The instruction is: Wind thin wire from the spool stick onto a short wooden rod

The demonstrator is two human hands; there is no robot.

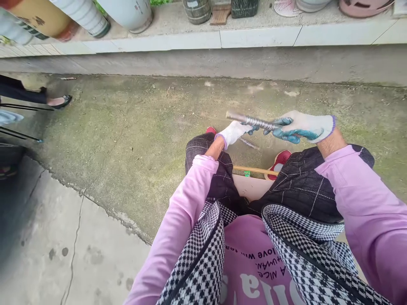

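A brownish rod with silvery wire wound round its middle is held level above my knees, its left end sticking out free. My right hand, in a white glove with a blue-green coated palm, is closed on the rod's right end. From below, my left hand, gloved alike, has its fingers curled against the wire-wound middle. Behind that hand a second thin wire-wound rod shows in part, slightly blurred; I cannot tell whether it lies on the ground or touches the hand.
Between my legs is a pale seat edge with a yellowish bar in front. A tiled ledge ahead carries pots, including a white pot. At left are another person's foot and thin dark legs of a seat or stand.
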